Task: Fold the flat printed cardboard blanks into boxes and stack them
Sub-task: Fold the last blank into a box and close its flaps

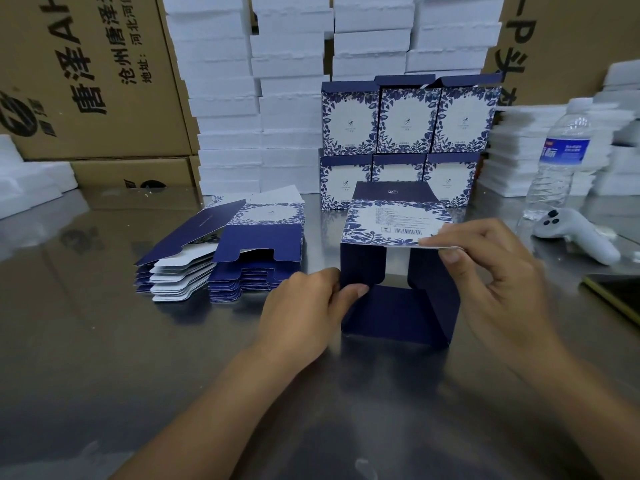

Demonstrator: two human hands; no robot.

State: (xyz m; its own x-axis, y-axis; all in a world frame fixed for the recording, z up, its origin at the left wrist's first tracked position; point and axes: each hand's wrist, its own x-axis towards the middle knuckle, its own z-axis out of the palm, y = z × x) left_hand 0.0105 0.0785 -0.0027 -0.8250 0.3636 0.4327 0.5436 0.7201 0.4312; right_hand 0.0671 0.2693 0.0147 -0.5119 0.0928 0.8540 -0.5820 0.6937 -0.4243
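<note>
A half-formed navy and white floral box (394, 306) stands on the steel table (138, 358) in front of me, its open end toward me and its flaps loose. My left hand (304, 306) pinches the box's left navy side flap. My right hand (495, 271) pinches the near edge of the white printed top panel (391, 221) with the barcode. To the left lies a pile of flat printed blanks (242, 251). Behind the box, several finished boxes (401, 143) stand stacked in two rows.
White foam trays (263, 98) are piled high at the back, between brown shipping cartons (90, 74). On the right stand a water bottle (557, 154), a white handheld controller (578, 233), more foam sheets (512, 154), and a dark phone (620, 296) at the edge.
</note>
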